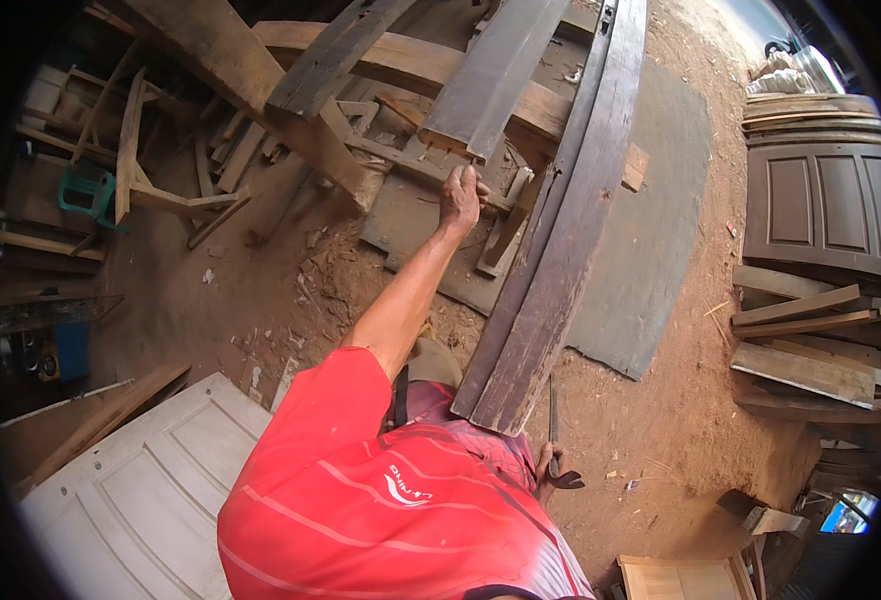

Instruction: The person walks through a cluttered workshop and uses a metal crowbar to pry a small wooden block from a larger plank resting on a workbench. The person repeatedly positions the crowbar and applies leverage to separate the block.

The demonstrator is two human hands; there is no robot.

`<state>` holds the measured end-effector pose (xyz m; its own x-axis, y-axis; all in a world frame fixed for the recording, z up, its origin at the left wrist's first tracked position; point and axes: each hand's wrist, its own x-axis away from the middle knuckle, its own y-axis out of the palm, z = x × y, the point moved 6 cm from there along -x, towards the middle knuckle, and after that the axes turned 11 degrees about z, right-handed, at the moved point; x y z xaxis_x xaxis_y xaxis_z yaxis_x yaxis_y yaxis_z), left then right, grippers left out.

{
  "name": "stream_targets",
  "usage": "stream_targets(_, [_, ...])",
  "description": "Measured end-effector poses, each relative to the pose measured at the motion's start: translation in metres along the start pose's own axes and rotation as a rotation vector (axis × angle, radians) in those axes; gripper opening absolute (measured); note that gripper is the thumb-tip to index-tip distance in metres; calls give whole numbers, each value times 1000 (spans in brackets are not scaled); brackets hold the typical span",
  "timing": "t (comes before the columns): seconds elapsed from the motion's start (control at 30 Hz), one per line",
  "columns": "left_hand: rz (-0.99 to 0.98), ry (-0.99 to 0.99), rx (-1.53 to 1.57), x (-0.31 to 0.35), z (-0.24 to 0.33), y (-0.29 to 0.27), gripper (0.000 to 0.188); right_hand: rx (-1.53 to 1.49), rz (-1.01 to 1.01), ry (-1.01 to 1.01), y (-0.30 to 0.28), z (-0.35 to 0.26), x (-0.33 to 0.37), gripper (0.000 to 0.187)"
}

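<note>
My left hand [462, 203] reaches forward with fingers curled, just below the near end of a dark wooden beam [500, 75]. Several nail-like points stick out of that end. Whether the fingers pinch a nail or something small, I cannot make out. Low at my right side, my right hand [546, 468] is closed around a dark tool [566, 481] with a curved head and a long thin shaft pointing forward; its exact kind is unclear. Between my hands runs a long, weathered, grooved timber [560, 235], its near end close to my body.
A thick crosswise beam [410, 62] lies under the timbers. A grey sheet [650, 230] covers ground at the right. Farther right are panelled doors [820, 205] and stacked boards [805, 375]. A white door [150, 490] lies at lower left; wooden frames [130, 150] stand at far left.
</note>
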<state>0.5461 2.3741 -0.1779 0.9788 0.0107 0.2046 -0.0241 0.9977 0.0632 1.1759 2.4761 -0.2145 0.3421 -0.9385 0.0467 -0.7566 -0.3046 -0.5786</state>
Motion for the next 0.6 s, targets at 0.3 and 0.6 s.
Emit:
stream_targets(0.3, [-110,-76,29,-1,2,-8,41,67,-67,74,57,-25,18,17])
stream_targets(0.6, [-226,-221,-14,-9,5,-12,38,110,118,0,48,-98,27,23])
